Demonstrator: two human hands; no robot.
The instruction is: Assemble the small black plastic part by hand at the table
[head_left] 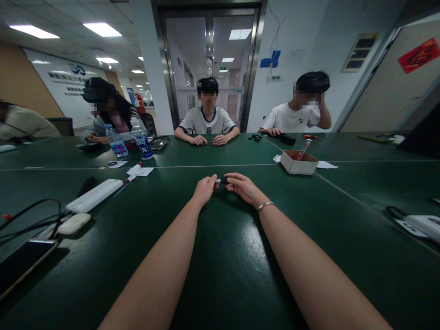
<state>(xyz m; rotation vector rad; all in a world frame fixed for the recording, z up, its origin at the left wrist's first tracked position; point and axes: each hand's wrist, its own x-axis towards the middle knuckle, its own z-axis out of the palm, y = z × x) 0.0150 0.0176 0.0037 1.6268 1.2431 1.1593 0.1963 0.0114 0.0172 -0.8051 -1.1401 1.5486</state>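
left hand (205, 189), right hand (242, 187) | pinch dark part (223, 180), maybe metal-tipped

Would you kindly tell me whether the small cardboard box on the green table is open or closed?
Open: the cardboard box has no lid on, its inside shows, and a red-tipped stick leans out of it.

— Where's the free room?
— Open desk (227, 275) either side of both forearms, and ahead of the left hand (205, 189) and right hand (242, 185), joined on a small dark piece (222, 180).
— Leftward?
— Crowded: a long white case (94, 195), a white pod (74, 223), cables (29, 214), a phone (20, 263). Two bottles (142, 144) stand farther back.
— Rightward?
— A cardboard box (297, 164) ahead, well apart; a white device (426, 224) at the far edge.
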